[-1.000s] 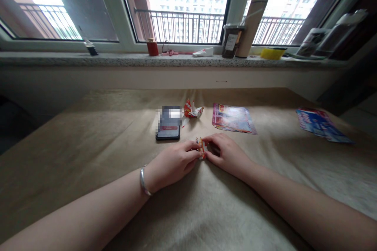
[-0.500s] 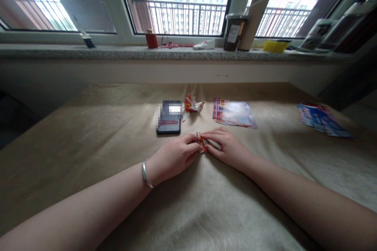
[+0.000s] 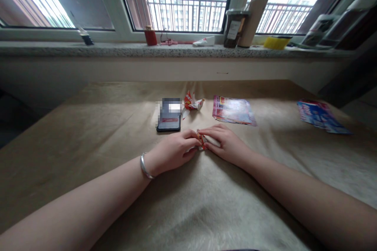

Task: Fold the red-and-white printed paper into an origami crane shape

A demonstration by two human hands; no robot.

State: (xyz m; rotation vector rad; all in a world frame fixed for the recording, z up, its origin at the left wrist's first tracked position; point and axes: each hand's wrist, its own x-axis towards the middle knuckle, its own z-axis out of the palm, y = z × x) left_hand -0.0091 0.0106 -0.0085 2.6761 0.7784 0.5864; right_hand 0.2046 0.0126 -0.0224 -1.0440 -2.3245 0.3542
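A small piece of folded paper [image 3: 202, 140], printed red, orange and white, lies low over the table between my two hands. My left hand [image 3: 176, 149], with a silver bangle at the wrist, has its fingers closed on the paper's left side. From the right, my right hand [image 3: 228, 142] pinches the same paper with fingers and thumb. Fingertips hide part of the folds. Just beyond stands a folded paper crane [image 3: 193, 102] in red and white. A phone [image 3: 169, 119], partly blurred out, rests left of the crane.
A stack of printed sheets [image 3: 234, 110] lies behind my right hand. Blue and red leaflets [image 3: 322, 117] are fanned out at the far right of the cloth-covered table [image 3: 73, 133]. Along the windowsill [image 3: 123, 51] stand a red jar [image 3: 150, 36], a dark container [image 3: 235, 29] and a cardboard tube [image 3: 259, 8].
My fingers have shifted slightly on the folded paper, which stays held between both hands. The whole view has moved a little, so things appear slightly higher.
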